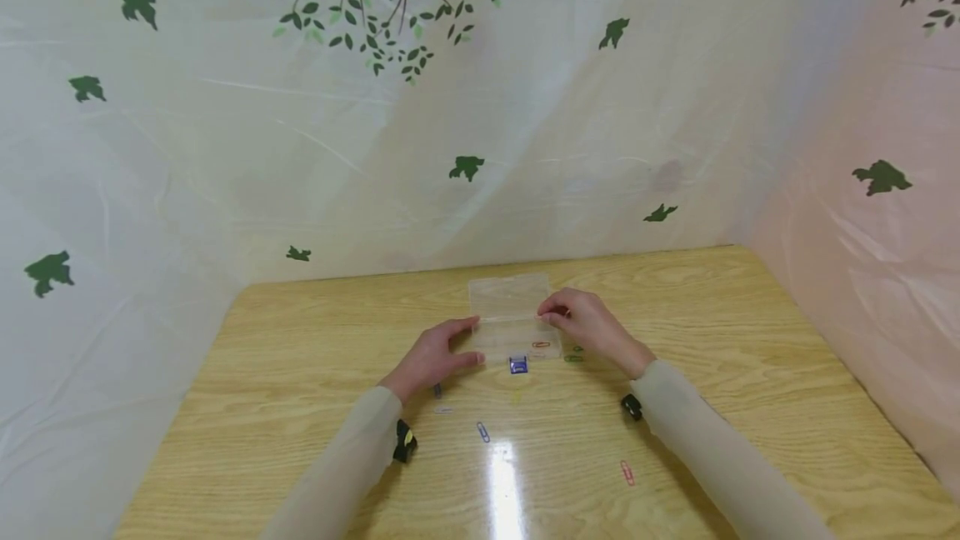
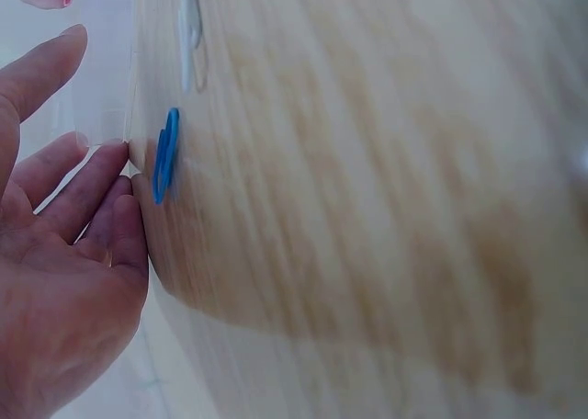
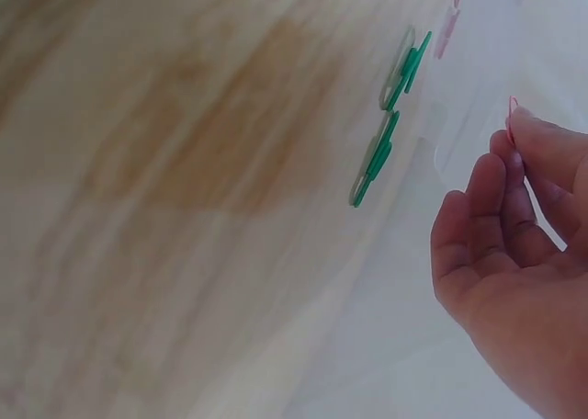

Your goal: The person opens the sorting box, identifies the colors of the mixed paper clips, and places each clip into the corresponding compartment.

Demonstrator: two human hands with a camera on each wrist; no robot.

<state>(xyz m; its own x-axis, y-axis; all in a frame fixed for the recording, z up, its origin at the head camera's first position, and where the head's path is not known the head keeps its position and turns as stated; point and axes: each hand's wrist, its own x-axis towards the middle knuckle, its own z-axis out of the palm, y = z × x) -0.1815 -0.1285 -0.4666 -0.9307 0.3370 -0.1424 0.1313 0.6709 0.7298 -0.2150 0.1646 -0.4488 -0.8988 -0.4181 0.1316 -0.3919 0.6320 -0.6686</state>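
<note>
seemingly, the right hand (image 1: 588, 325) pinches a pink paperclip (image 3: 511, 125), likely light, springy, best held endwise; the left hand (image 1: 433, 354) spreads at the clear box (image 1: 498, 339)'s nine o'clock.

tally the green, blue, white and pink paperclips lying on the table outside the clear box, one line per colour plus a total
Green paperclips: 2
Blue paperclips: 2
White paperclip: 1
Pink paperclip: 1
Total: 6
</note>
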